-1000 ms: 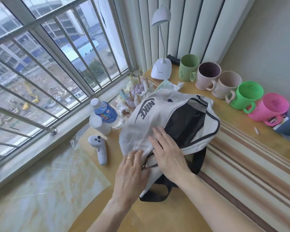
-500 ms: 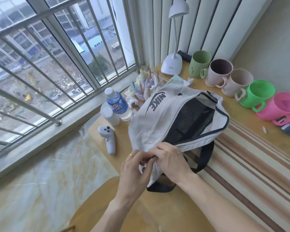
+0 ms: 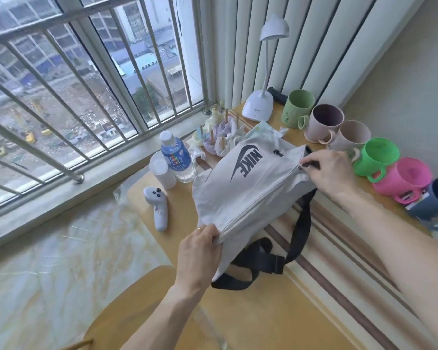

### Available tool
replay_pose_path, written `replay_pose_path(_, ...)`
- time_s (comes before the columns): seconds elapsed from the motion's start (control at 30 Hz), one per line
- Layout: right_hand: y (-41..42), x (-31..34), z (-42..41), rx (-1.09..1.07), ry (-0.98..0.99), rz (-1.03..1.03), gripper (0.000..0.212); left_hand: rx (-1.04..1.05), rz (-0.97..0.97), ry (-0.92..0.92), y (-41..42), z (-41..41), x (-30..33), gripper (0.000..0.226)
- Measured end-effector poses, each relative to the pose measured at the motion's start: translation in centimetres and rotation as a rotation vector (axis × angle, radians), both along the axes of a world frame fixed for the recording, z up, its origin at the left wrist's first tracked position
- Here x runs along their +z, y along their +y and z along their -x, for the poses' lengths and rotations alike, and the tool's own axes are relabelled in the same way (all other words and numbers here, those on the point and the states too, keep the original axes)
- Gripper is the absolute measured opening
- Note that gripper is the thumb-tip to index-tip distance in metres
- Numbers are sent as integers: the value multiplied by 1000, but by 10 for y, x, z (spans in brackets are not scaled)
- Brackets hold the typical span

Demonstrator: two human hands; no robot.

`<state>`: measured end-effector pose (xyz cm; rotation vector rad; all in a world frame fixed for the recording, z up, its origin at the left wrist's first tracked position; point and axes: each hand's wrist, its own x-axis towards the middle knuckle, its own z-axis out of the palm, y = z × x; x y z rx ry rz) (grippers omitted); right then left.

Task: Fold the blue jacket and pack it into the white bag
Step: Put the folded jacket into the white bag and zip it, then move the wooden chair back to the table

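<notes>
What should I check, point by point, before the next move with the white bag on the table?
1. Zipper fully closed: ok along the visible seam; the right hand holds the pull at the far end.
2. Near end of the white bag held steady: ok, the left hand pinches that corner.
3. Blue jacket inside: cannot tell, no jacket is visible.
4. Black strap free: ok, it lies loose on the table.
5. Water bottle clear of the bag: not ok, it stands close beside the bag's left edge.
</notes>
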<state>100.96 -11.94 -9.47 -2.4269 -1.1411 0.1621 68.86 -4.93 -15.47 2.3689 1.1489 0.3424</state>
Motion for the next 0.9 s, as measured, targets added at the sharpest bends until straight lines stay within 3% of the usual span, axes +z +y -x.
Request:
replay_pose_path(0.17,-3,-7,5,-38,-11,0,22,-17,0,76,-8,-2,-10,23)
replay_pose_path(0.27,-21,-11,37,-29,9,19,36,-18,35,67,-13,3,-5,11)
replay_pose_path(0.37,-52,-12,86,-57,84,73,49,-80,53,101,-18,12,9,26)
replay_pose_path(0.5,-95,-8,176,-4,241,146,53,-142,76,138,-20,35,17,41)
replay_pose_path(0.73,-143,29,344,9,434,230,52,-251,6,437,-15,160,43,45)
replay_pose_path(0.9,-156,29,467,112,536,297,57,-290,-185,660,-17,274,71,39)
